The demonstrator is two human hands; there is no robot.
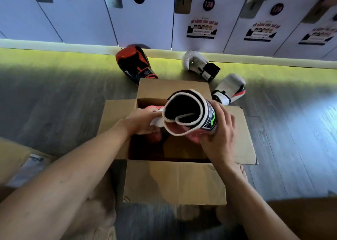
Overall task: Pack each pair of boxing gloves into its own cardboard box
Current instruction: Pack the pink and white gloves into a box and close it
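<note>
wood floor [54, 93], lockers [145, 20] far. pink glove [184, 112] over open cardboard box [173, 181], cuff up; right hand [218, 132] wrapped the cuff, left hand [144, 121] gripped its left side. likely light, padded, bulky; cuff seemed firmest hold.

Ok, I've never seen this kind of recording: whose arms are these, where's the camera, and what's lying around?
There is no machine here. A person wears a camera on the head, looking down at their own bare arms, and this is the only view. The right hand grips a glove by its cuff over an open box on the floor. The left hand seems to hold that glove's white strap. Beyond the box lie a black glove, a white glove and a second white glove, before numbered lockers.
</note>
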